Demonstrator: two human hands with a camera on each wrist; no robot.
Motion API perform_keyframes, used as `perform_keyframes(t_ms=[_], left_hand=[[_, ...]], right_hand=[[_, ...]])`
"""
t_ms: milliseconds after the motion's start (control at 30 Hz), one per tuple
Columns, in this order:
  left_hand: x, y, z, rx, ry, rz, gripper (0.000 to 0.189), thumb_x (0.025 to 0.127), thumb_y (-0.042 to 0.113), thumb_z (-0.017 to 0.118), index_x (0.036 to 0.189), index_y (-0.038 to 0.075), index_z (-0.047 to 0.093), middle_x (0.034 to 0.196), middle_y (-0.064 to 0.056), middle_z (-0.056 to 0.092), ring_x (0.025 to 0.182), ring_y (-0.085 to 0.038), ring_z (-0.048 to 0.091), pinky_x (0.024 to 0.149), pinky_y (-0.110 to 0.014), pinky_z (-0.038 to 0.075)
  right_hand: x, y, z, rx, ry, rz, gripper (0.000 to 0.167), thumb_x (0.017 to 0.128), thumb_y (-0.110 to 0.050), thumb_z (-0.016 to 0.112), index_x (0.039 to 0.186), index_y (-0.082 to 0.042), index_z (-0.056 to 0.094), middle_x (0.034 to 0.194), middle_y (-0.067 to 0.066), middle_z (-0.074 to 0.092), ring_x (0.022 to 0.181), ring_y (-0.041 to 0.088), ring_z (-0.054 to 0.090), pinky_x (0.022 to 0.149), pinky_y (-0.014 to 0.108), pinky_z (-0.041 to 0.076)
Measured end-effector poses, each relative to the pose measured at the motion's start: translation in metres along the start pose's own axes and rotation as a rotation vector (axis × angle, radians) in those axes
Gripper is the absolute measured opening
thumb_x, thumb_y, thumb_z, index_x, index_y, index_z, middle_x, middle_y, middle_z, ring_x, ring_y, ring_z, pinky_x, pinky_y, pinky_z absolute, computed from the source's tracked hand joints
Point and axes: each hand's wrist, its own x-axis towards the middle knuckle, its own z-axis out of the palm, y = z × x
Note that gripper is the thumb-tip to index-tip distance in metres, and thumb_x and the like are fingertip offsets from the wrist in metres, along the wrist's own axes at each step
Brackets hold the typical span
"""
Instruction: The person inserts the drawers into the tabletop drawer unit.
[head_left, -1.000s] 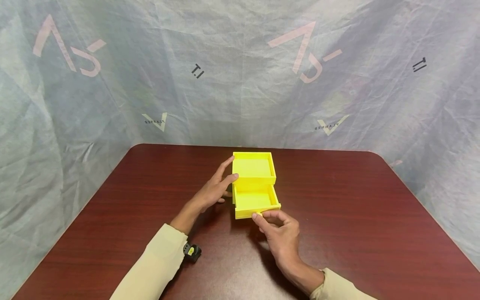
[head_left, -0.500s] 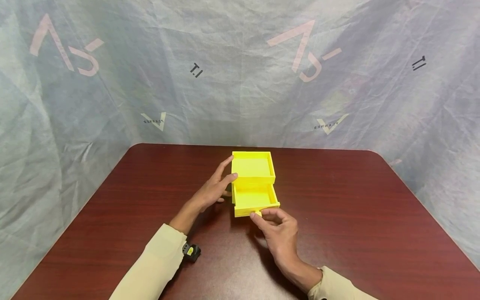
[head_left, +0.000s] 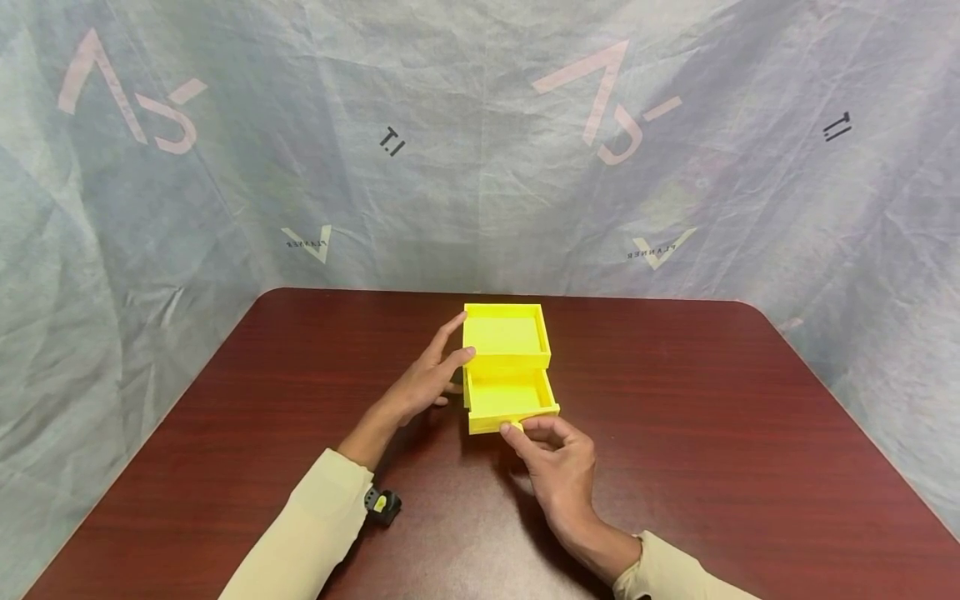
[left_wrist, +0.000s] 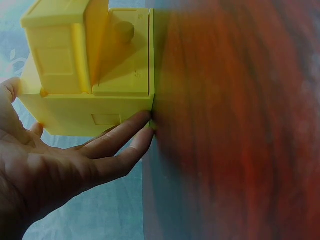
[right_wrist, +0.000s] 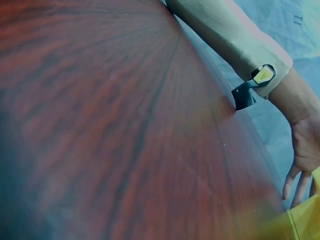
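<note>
A small yellow drawer cabinet (head_left: 504, 333), with a shallow tray-like top, stands on the table. Its upper drawer (head_left: 512, 396) is pulled out toward me, and nothing lies inside it. Thumb and fingers of my right hand (head_left: 564, 471) pinch the knob (head_left: 517, 427) on that drawer's front. My left hand (head_left: 422, 385) rests against the cabinet's left side, fingers extended and spread, thumb at the top front corner. Below the pulled-out drawer, the left wrist view shows a closed lower drawer (left_wrist: 122, 65) with a round knob (left_wrist: 124, 32). The right wrist view leaves out the right hand's fingers.
The dark red wood table (head_left: 300, 358) extends to both sides of the cabinet. A grey printed cloth (head_left: 480, 167) hangs behind and beside it. A black strap with a small device (head_left: 384, 506) sits at my left wrist.
The head view has shifted very slightly. Both hands keep their places on the cabinet and knob, and the upper drawer stays pulled out, with no clear movement.
</note>
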Motion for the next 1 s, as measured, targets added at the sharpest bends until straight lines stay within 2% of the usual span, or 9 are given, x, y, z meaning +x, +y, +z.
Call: perform_keyframes(t_ms=[733, 1000], left_hand=[[-0.001, 0.001, 0.0, 0.005, -0.004, 0.004, 0.063, 0.098, 0.06, 0.049, 0.15, 0.06, 0.013, 0.158, -0.01, 0.026, 0.104, -0.038, 0.067, 0.085, -0.059, 0.051], [0.001, 0.0, 0.001, 0.002, -0.001, -0.002, 0.063, 0.097, 0.061, 0.049, 0.149, 0.061, 0.014, 0.158, -0.01, 0.026, 0.103, -0.038, 0.067, 0.085, -0.059, 0.051]], right_hand=[[0.004, -0.001, 0.007, -0.021, 0.004, -0.014, 0.026, 0.072, -0.025, 0.092, 0.082, -0.007, 0.076, 0.076, 0.005, 0.072, 0.066, 0.013, 0.067, 0.059, 0.024, 0.052], [0.005, -0.002, 0.01, 0.016, 0.006, -0.03, 0.025, 0.074, -0.024, 0.091, 0.085, -0.007, 0.076, 0.074, 0.007, 0.072, 0.062, 0.013, 0.067, 0.057, 0.024, 0.052]])
